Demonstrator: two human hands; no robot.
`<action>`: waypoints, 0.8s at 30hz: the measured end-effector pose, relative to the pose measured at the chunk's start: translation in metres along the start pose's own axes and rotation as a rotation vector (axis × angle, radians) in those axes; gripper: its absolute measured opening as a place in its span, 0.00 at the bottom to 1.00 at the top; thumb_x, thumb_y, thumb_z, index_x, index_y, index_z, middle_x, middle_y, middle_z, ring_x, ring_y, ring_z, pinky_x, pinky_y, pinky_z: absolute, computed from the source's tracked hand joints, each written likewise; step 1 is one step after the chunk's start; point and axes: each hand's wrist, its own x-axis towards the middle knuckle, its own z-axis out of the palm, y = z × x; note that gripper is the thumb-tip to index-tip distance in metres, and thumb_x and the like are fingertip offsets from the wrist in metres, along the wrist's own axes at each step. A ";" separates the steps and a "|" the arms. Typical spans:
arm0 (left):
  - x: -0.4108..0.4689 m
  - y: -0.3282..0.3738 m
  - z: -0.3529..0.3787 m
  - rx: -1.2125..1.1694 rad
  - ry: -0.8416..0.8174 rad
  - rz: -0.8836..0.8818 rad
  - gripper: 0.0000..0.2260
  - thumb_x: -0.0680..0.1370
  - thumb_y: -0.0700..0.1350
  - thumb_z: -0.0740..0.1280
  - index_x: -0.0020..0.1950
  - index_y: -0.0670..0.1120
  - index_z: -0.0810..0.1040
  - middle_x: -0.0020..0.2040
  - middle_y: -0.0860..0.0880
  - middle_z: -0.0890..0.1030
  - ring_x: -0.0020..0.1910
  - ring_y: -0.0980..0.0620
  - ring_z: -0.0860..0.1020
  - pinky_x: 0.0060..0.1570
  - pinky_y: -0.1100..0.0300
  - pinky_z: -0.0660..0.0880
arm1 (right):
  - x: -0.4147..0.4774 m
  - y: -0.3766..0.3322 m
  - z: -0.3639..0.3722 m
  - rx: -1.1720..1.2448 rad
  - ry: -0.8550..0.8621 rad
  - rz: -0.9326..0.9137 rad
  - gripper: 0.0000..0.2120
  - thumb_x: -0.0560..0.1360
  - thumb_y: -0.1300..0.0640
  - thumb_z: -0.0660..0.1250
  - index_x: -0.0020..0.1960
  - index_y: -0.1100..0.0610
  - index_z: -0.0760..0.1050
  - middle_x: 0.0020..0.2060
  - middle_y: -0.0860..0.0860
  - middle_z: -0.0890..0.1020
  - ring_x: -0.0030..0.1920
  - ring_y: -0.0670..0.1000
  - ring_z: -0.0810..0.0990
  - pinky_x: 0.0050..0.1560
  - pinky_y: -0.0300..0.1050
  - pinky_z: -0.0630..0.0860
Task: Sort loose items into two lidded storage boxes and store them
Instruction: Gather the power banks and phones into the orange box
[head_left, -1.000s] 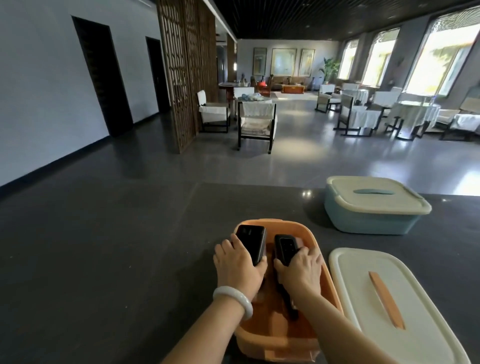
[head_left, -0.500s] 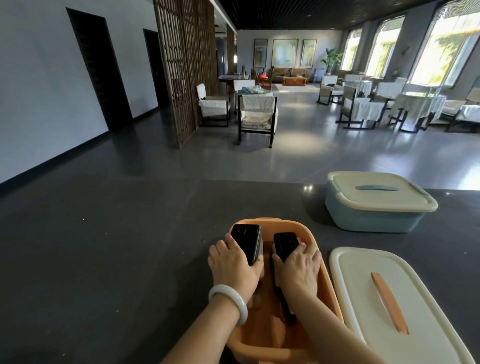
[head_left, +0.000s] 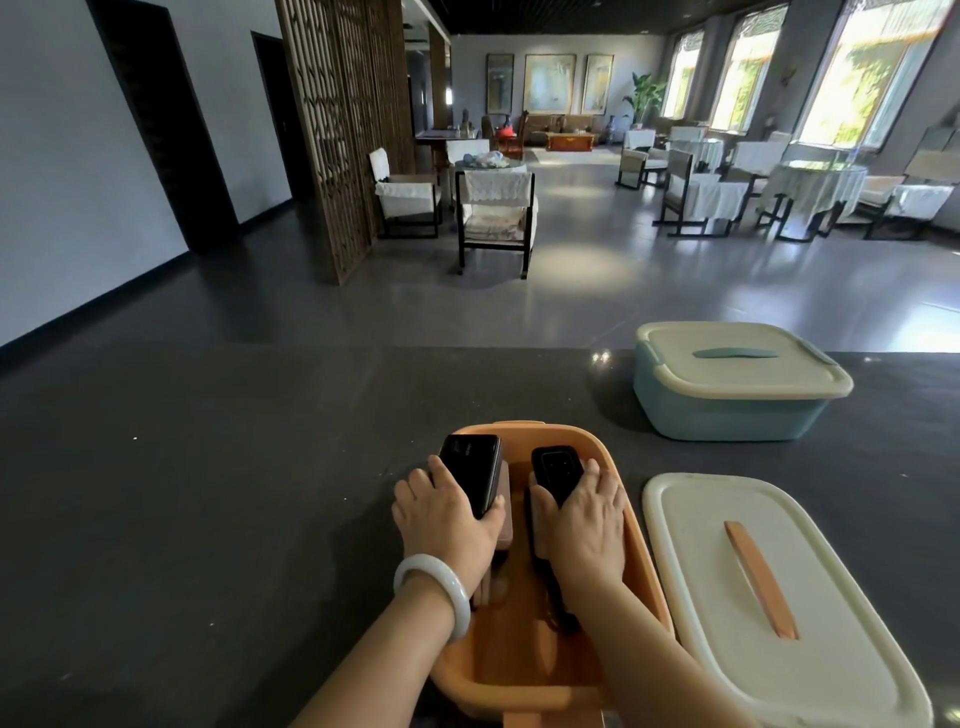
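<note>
Obs: left hand (head_left: 447, 519) grasps a black device (head_left: 470, 478), fingers curled round its edge, at the open orange box (head_left: 524, 428). The right hand (head_left: 587, 525) grips a second black device (head_left: 555, 470) inside the same box. Step, as judged: loading. The cream lid (head_left: 831, 649) lies just beside; the blue box (head_left: 727, 415) beyond is lidded. Next move probably calls for releasing both, then fitting the lid.

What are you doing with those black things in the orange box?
A person is sorting things into storage boxes on a dark table. The left hand grips a flat black gadget and the right hand grips a second black gadget, both inside the open orange box. Its cream lid lies beside it on the right. The blue box farther back already has its lid on.
</note>
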 end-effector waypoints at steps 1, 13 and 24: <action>0.000 0.000 0.000 0.001 0.001 0.002 0.40 0.75 0.66 0.61 0.78 0.45 0.52 0.72 0.44 0.64 0.71 0.45 0.62 0.68 0.52 0.65 | -0.001 0.000 -0.001 0.010 -0.007 0.009 0.39 0.76 0.36 0.58 0.79 0.51 0.45 0.78 0.51 0.51 0.78 0.55 0.47 0.74 0.52 0.52; 0.001 -0.003 0.001 -0.002 0.016 0.020 0.39 0.75 0.66 0.61 0.78 0.46 0.53 0.71 0.45 0.65 0.70 0.46 0.63 0.68 0.52 0.66 | -0.003 -0.005 -0.010 0.008 0.004 -0.015 0.37 0.77 0.36 0.57 0.78 0.53 0.49 0.77 0.53 0.55 0.77 0.56 0.52 0.74 0.53 0.56; -0.006 0.020 0.004 -0.045 0.022 0.040 0.40 0.75 0.65 0.62 0.77 0.44 0.53 0.68 0.45 0.66 0.66 0.47 0.65 0.66 0.54 0.68 | 0.029 0.006 -0.054 -0.162 -0.151 -0.099 0.28 0.79 0.45 0.62 0.72 0.59 0.60 0.66 0.56 0.69 0.68 0.56 0.68 0.66 0.49 0.67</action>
